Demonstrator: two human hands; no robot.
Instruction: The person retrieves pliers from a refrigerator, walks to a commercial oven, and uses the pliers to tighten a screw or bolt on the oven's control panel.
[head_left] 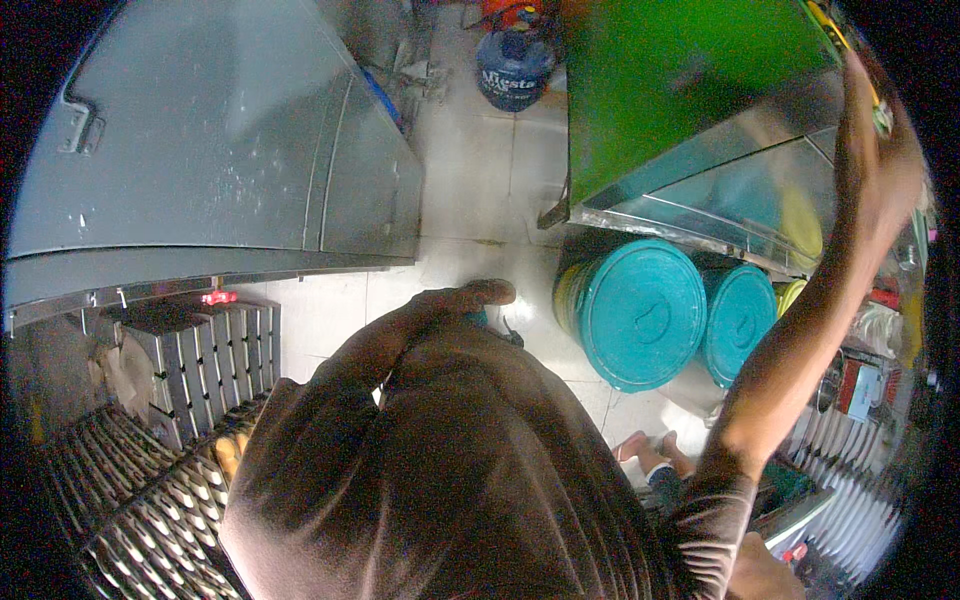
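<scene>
My right arm reaches up past the green-topped metal bench to the far right. There my right hand, blurred and bent by the rim of the view, has a thin yellow-and-black stick-like tool running between thumb and fingers. The tool's lower end looks whitish; its kind cannot be made out. Bent across the front of my brown shirt, my left arm ends in my left hand, low over the pale tiled floor. Its fingers are too dark and foreshortened to read. A small teal and black item shows just below it, partly hidden by the shirt.
Two round teal lids cover containers beside the bench. A large grey metal cabinet fills the left. Grey slatted metal parts stand below it. A dark blue round container sits on the far floor. Another person's feet show at lower right.
</scene>
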